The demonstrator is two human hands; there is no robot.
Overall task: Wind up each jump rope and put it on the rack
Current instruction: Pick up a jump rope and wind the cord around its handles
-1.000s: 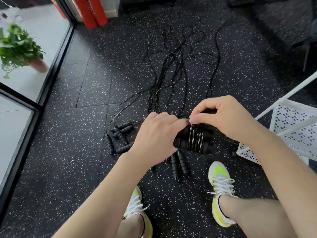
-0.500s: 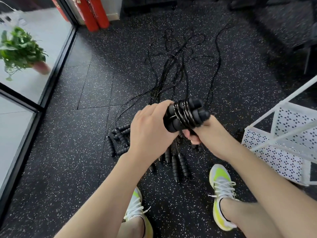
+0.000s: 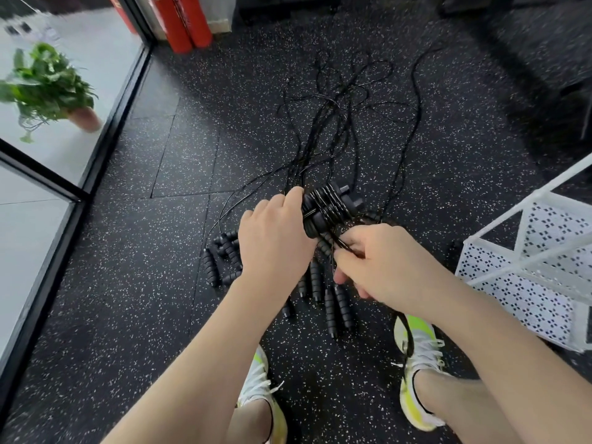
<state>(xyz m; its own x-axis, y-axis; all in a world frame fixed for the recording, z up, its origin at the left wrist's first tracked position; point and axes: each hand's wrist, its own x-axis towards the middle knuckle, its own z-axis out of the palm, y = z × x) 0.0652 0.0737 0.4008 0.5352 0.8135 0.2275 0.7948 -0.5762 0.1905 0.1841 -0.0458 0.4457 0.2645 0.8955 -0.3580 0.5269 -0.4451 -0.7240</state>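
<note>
My left hand (image 3: 275, 238) grips a pair of black foam handles (image 3: 330, 209) with black cord wound several times around them. Just below and to the right, my right hand (image 3: 381, 267) pinches the loose cord of that rope, pulled taut from the bundle toward me. Several more black jump ropes lie on the floor: handles (image 3: 221, 257) to the left of my hands, other handles (image 3: 333, 302) below them, and tangled cords (image 3: 339, 123) stretching away. The white perforated rack (image 3: 528, 277) stands at the right.
A black speckled rubber floor (image 3: 160, 315) is underfoot, with my two shoes (image 3: 416, 363) near the bottom. A glass wall with a black frame (image 3: 105, 123) runs along the left, a potted plant (image 3: 48, 88) behind it. Red cylinders (image 3: 185, 20) stand at the back.
My right hand went from above the bundle to under it, then came out below and to the right, pulling the cord. The wound handles tilted up and stayed in my left hand.
</note>
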